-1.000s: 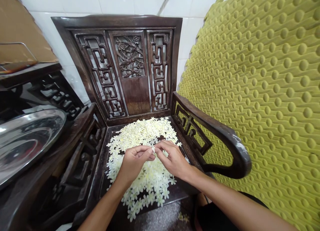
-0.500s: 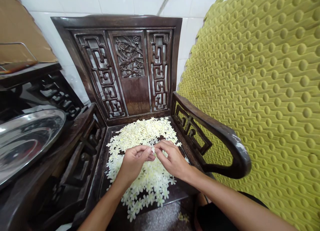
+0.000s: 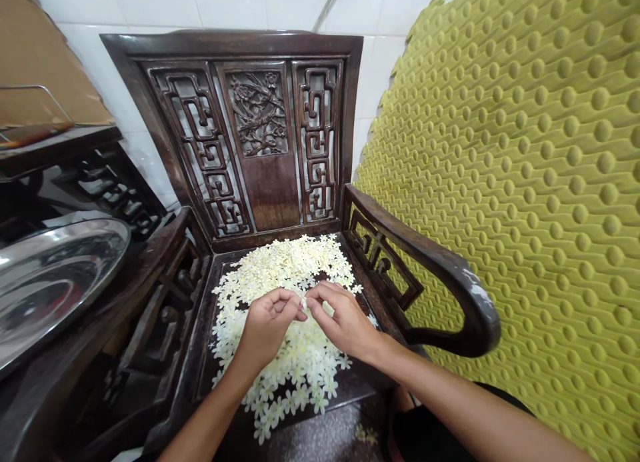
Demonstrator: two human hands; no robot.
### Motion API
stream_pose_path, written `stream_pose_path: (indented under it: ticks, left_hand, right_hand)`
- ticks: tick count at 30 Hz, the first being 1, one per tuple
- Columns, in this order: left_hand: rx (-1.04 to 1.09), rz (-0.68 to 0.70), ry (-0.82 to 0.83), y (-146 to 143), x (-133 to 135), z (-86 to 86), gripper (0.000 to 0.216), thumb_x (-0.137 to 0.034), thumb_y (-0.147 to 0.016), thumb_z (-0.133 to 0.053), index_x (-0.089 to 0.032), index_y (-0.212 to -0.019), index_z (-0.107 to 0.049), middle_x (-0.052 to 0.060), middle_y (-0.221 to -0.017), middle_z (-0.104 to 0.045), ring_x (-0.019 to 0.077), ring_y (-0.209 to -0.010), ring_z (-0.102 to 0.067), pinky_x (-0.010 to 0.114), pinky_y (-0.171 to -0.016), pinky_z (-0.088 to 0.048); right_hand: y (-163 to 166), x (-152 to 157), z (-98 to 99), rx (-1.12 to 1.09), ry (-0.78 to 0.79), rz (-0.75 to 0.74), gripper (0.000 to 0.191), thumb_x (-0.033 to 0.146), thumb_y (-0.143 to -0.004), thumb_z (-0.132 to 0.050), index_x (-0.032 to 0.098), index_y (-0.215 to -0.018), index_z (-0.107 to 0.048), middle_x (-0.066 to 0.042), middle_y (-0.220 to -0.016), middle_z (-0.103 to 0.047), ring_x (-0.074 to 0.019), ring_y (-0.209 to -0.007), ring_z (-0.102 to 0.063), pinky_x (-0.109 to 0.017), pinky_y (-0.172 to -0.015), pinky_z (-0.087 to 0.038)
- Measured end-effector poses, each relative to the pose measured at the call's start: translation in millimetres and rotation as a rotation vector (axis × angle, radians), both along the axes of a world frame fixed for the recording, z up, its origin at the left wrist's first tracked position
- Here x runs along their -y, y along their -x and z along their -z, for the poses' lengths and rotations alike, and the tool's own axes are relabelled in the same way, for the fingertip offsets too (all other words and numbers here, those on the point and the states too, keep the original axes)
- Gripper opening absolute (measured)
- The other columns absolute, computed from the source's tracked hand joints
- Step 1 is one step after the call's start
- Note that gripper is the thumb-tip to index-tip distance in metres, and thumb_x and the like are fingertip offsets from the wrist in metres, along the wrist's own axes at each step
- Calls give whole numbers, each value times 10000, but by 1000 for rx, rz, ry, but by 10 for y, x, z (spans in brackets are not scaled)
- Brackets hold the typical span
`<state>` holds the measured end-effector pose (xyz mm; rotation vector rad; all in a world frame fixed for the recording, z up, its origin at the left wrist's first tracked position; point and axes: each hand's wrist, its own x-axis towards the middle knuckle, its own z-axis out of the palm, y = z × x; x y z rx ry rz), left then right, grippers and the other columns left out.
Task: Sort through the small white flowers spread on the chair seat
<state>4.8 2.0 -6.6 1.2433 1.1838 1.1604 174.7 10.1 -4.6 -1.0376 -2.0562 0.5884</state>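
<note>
Many small pale yellow-white flowers [image 3: 295, 262] with narrow petals cover the seat of a dark carved wooden chair [image 3: 273, 192]. Above the middle of this spread, my left hand [image 3: 273, 315] and my right hand [image 3: 343, 319] meet at the fingertips. Between them is one small white flower [image 3: 303, 303], partly covered by the fingers. The thumb and forefinger of each hand are pinched together at it. Whether the flowers are real or artificial I cannot tell.
On the left a shiny round metal tray [image 3: 65, 275] rests by the chair's left armrest [image 3: 150, 282]. The right armrest [image 3: 440, 269] curves forward beside a yellow studded foam mat [image 3: 525, 149] standing upright. A few flowers [image 3: 367, 435] lie on the speckled floor.
The fingertips have drawn slightly closer together, and less of the small flower between them shows. The view has shifted very little; the spread on the seat looks the same.
</note>
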Motion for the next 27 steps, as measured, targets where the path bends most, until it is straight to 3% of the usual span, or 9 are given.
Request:
stream_pose_path:
  ticks: [9, 27]
  left_hand:
    - [144, 75, 111, 32, 9, -39, 255, -368, -782, -729, -118, -830, -708, 52, -728, -732, 171, -719, -698, 335, -793, -583]
    - [183, 86, 155, 43, -5, -45, 265, -382, -762, -751, -125, -819, -724, 57, -736, -742, 173, -710, -709, 333, -783, -590]
  right_hand:
    - [-6, -13, 8, -2, -16, 13, 162, 171, -960, -471, 192, -851, -589, -18, -793, -610, -165, -771, -552, -303, -758, -389]
    - [6, -19, 9, -22, -2, 7, 157, 179, -956, -467, 193, -848, -581, -23, -800, -601, -172, -779, -546, -305, -746, -407]
